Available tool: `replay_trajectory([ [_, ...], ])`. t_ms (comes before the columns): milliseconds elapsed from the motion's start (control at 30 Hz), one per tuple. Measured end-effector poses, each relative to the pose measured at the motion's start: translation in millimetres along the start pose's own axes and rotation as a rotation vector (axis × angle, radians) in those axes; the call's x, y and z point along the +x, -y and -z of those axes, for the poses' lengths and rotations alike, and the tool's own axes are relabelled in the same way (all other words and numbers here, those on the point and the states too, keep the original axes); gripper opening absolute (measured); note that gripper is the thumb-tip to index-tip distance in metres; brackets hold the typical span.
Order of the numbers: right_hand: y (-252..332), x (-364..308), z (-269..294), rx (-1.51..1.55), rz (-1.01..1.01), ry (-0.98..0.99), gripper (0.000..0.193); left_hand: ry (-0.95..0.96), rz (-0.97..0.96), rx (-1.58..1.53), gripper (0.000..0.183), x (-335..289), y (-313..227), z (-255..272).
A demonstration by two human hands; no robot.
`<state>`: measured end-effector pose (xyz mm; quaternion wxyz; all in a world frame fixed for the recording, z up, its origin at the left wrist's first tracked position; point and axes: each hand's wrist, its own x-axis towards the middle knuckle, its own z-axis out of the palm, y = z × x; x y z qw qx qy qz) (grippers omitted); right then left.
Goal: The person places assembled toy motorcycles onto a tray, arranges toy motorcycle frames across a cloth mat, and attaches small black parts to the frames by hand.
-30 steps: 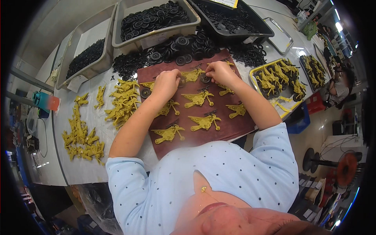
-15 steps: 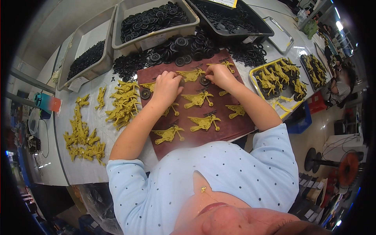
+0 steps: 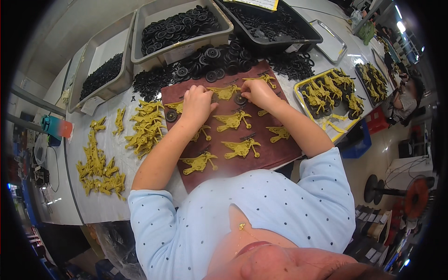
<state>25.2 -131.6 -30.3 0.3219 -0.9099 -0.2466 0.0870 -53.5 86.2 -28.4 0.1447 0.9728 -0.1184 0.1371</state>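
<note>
A maroon mat (image 3: 186, 140) lies before me, with several yellow plastic parts like toy motorbike bodies (image 3: 233, 120) laid out in rows, thin black pieces on them. At the far row, my right hand (image 3: 261, 95) pinches a small black wheel (image 3: 239, 98) beside the front end of one yellow body (image 3: 225, 92). My left hand (image 3: 197, 105) is closed at that body's other end; what its fingertips hold is mostly hidden. Another black wheel (image 3: 171, 115) lies by the mat's left edge, left of my left hand.
Bins of black wheels (image 3: 179, 30) and small black parts (image 3: 268, 23) stand at the back, with loose wheels (image 3: 212, 53) heaped before them. Yellow bodies (image 3: 147, 126) are piled at left. A yellow-rimmed tray (image 3: 345, 130) of yellow bodies with wheels sits at right.
The view has shifted slightly. Both hands stay around the same yellow body, with the right hand still at the wheel; otherwise little differs.
</note>
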Motion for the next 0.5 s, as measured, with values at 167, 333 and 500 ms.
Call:
replay_trajectory([
  [167, -4, 2, -1, -0.075, 0.111, -0.042, 0.015, -0.016, -0.001, -0.050, 0.036, -5, 3, -3],
  [333, 16, 24, 8, -0.209, 0.099, -0.078, 0.017, 0.003, 0.011, 0.006, 0.037, -4, 2, -2],
  [500, 25, 95, 0, -0.114, 0.472, -0.363, 0.031, -0.009, 0.053, 0.009, 0.038, 7, 0, 3],
])
